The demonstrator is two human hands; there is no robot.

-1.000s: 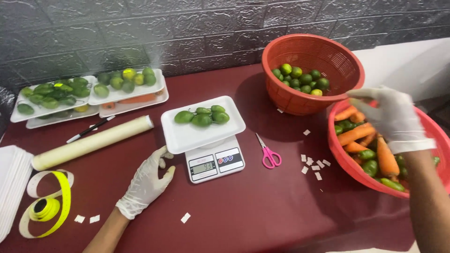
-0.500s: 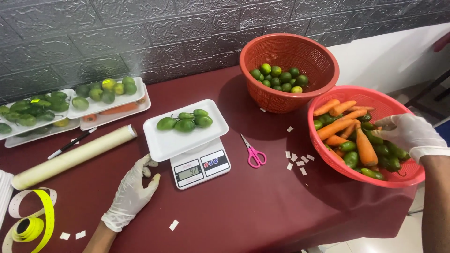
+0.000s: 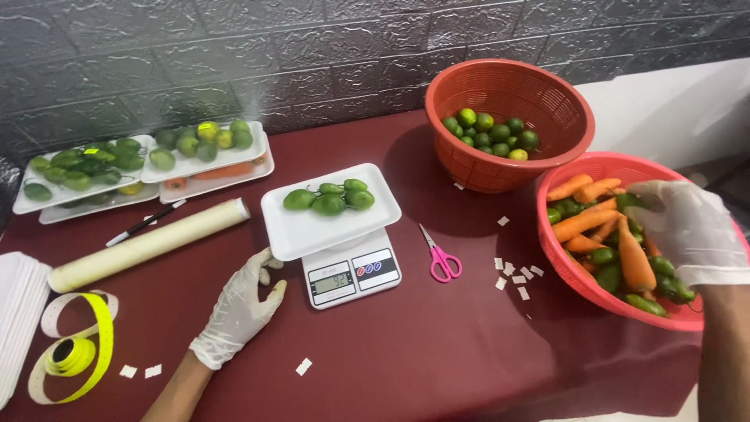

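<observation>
**Operator:** Gloves on both hands. My right hand (image 3: 691, 227) is down in the near red basket (image 3: 582, 270), curled over the carrots (image 3: 582, 224) and green fruit (image 3: 605, 255); I can't tell whether it grips anything, since the back of the glove hides the fingers. My left hand (image 3: 238, 309) lies open and empty on the table (image 3: 437, 352), just beside the scale (image 3: 351, 275).

**Spotter:** And the tray?

**Operator:** The white tray (image 3: 328, 227) sits on the scale with a few green fruits (image 3: 330, 198) at its far edge. I judge it best to pick one green piece cleanly from between the carrots, lift it straight up, and set it gently on the bare part of the tray so the reading settles.

**Spotter:** Anything in the way?

**Operator:** Pink scissors (image 3: 441, 259) and small paper labels (image 3: 516, 277) lie between the basket and the scale, so I'd pass above them. The far basket of limes (image 3: 508, 125) stands well apart. Filled trays (image 3: 148, 164), a film roll (image 3: 148, 244), a pen (image 3: 144, 223) and yellow tape (image 3: 74, 352) sit to the left, away from that path.
</observation>
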